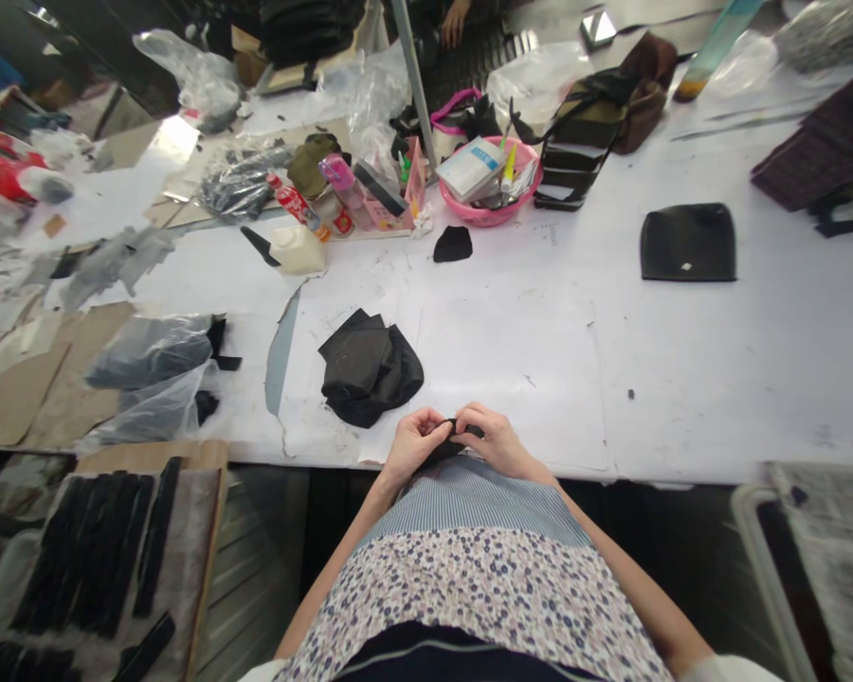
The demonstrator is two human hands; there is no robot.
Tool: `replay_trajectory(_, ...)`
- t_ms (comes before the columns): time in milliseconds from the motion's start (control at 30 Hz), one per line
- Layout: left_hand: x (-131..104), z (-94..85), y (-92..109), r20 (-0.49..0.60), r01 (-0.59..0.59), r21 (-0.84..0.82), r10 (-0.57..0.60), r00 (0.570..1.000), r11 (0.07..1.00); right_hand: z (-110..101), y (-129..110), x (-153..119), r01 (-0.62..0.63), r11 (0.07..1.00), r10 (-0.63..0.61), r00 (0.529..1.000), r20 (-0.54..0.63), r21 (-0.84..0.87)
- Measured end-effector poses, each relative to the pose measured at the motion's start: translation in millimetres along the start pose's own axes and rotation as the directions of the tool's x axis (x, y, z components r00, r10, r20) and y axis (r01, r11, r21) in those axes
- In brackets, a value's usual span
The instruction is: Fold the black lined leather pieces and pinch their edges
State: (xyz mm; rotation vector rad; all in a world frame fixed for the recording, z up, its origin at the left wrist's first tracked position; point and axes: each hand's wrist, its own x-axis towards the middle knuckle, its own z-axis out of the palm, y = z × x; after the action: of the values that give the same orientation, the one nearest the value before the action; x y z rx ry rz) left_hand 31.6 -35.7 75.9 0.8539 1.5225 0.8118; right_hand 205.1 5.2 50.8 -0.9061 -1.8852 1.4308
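My left hand (422, 440) and my right hand (490, 438) meet at the table's front edge, close to my apron. Both pinch a small black fabric piece (441, 453), its lower part resting against the apron. Fingers and thumbs cover much of it, so its full shape is hidden. Ahead and slightly left lies a loose stack of black fabric pieces (370, 369) on the white tabletop. Farther back, a small black scrap (453, 243) lies flat. A black flat panel with rounded upper corners (688, 243) rests to the right.
A pink basket (487, 216) of small items stands at the back, beside a pink organizer (390, 223) and a white container (299, 250). Plastic-wrapped pieces (153, 350) lie left on cardboard. Black strips (85, 549) sit on a board at lower left. A person's hand (456, 21) shows across the table.
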Motion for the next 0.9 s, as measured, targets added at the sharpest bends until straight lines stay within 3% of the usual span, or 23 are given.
replay_trajectory(433,2,-5.0,-1,0.065,0.007,-0.033,-0.005,0.998,0.999,0,0,-1,-0.044,0.997,0.045,0.999,-0.010,0.071)
replay_trajectory(700,1,2.7,1,0.033,0.027,-0.008,-0.027,0.999,1.000,-3,0,4,-0.254,0.920,0.250,0.967,0.052,0.298)
replay_trajectory(900,1,4.3,-1,0.041,-0.007,0.065,0.004,0.999,0.998,2,-3,10,-0.319,0.879,0.325,0.945,0.044,0.354)
